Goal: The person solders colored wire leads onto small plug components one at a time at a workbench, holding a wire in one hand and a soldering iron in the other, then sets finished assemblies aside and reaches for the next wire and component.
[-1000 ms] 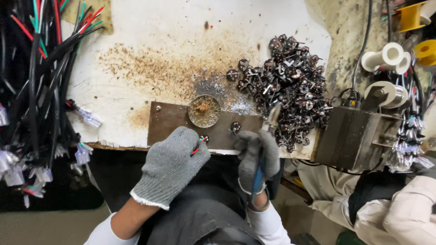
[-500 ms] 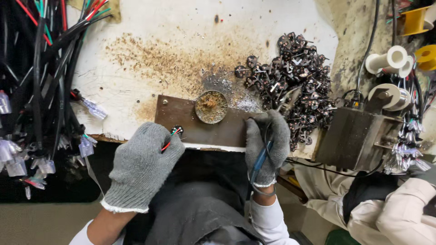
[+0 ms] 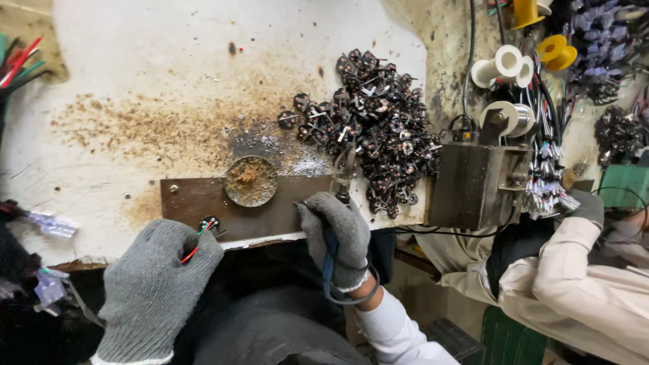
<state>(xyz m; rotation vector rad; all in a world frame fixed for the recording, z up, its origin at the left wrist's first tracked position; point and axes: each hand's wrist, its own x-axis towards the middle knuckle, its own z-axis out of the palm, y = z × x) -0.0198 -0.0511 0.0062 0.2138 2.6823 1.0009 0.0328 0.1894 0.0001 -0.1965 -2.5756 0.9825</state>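
My left hand [image 3: 154,287], in a grey knit glove, pinches a small dark round part with red and green wires [image 3: 205,226] at the front edge of a brown metal plate [image 3: 203,203]. My right hand [image 3: 339,236], also gloved, grips a soldering iron [image 3: 341,177] with a blue handle; its tip points up, just below a heap of dark round parts [image 3: 375,128]. A round tin of brownish flux [image 3: 251,180] sits on the plate between my hands.
A stained white bench top [image 3: 149,81] carries the heap. A grey metal box [image 3: 473,182] stands right of it, with white spools [image 3: 503,67], yellow spools [image 3: 558,49] and wire bundles behind. Another person's beige sleeve [image 3: 574,270] is at the right. Coloured wires [image 3: 17,64] hang left.
The view has shifted left, so everything sits further right in frame. My left hand has stayed at the plate's edge with the wired part; my right hand keeps the iron upright.
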